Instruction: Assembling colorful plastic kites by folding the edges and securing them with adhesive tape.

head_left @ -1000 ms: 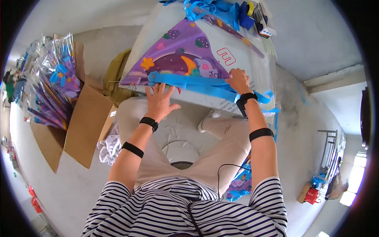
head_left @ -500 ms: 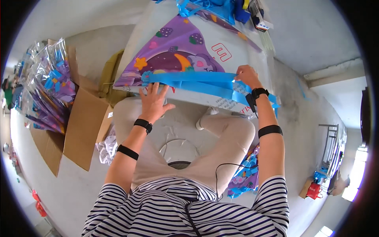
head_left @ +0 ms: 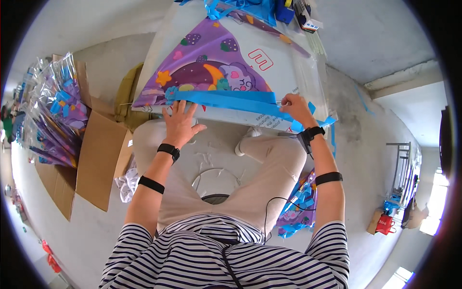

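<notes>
The clearest change is at the right hand [head_left: 297,107]: half a second ago it pinches the far end of the upper blue band, and now it sits a little nearer the body, its fingertips just beside that end. Its fingers are bent in toward the thumb; whether they have hold of any ribbon I cannot tell. The blue ribbon [head_left: 231,99] itself has altered too: in the earlier frame a wedge of gap parts its two bands, while now the upper one lies down over the lower, running almost straight between the hands. For the work in hand, this suggests that the bands are being brought together. The left hand [head_left: 179,126] matches the earlier frame, fingers spread wide, thumb out, fingertips pressing near the ribbon's left end and grasping nothing visible. The purple triangular cloth [head_left: 206,70] lies flat on the desk [head_left: 285,77], just beyond both hands, with the ribbon along its near edge. Loose blue pieces [head_left: 327,121] lie to the right of the right hand, shifted slightly. The cardboard box [head_left: 103,159] remains left of the left hand. The whole desk appears farther left in view, probably because the head has turned.
</notes>
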### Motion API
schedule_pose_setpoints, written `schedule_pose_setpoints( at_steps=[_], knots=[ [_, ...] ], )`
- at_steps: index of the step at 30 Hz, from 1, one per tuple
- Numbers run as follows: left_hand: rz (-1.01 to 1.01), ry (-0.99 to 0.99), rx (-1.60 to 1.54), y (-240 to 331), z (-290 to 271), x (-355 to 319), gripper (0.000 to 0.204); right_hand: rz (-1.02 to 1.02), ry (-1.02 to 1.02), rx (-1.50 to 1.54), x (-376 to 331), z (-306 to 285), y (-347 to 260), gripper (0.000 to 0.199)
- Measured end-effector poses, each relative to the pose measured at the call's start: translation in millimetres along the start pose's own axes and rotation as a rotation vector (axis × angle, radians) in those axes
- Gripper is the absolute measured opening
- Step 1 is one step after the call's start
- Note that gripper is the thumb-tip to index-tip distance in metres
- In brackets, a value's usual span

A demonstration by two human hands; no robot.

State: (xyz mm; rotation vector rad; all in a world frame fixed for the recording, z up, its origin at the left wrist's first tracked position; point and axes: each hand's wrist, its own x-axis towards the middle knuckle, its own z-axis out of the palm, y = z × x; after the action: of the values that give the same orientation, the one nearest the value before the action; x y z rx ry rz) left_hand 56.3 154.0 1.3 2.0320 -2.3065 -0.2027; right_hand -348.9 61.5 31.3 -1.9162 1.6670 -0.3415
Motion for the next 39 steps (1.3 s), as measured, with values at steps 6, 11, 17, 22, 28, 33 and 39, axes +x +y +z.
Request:
schedule_pose_setpoints(
  at_steps=[6, 11, 17, 22, 28, 33, 39],
  knots=[
    [-0.005, 0.004, 0.02, -3.1, 2.8, -1.4, 0.091, 0.087, 0.047, 0.058, -8.5, 21.7, 1.3, 0.032],
    [-0.004, 0.024, 0.005, -1.0, 3.8, -1.0, 0.09, 0.027, 0.046, 0.029, -7.3, 22.9, 8.6, 0.031],
    [-0.005, 0.028, 0.017, -3.2, 5.0, -1.6, 0.091, 0.062, -0.066, 0.143, -5.3, 19.5, 9.0, 0.026],
    [-0.005, 0.028, 0.01, -2.9, 4.4, -1.4, 0.091, 0.021, 0.034, 0.141, -8.1, 21.9, 12.0, 0.033],
    [-0.006, 0.033, -0.001, -1.6, 3.4, -1.6, 0.089, 0.02, 0.119, -0.016, -12.8, 30.6, 9.6, 0.033],
    [-0.011, 0.034, -0.015, -2.5, 4.4, -2.0, 0.088, 0.036, 0.103, -0.126, -8.2, 34.9, 9.3, 0.029],
    [-0.003, 0.051, -0.012, -2.0, 4.6, -2.2, 0.087, 0.036, 0.085, -0.248, -4.8, 37.7, 8.0, 0.023]
  ],
)
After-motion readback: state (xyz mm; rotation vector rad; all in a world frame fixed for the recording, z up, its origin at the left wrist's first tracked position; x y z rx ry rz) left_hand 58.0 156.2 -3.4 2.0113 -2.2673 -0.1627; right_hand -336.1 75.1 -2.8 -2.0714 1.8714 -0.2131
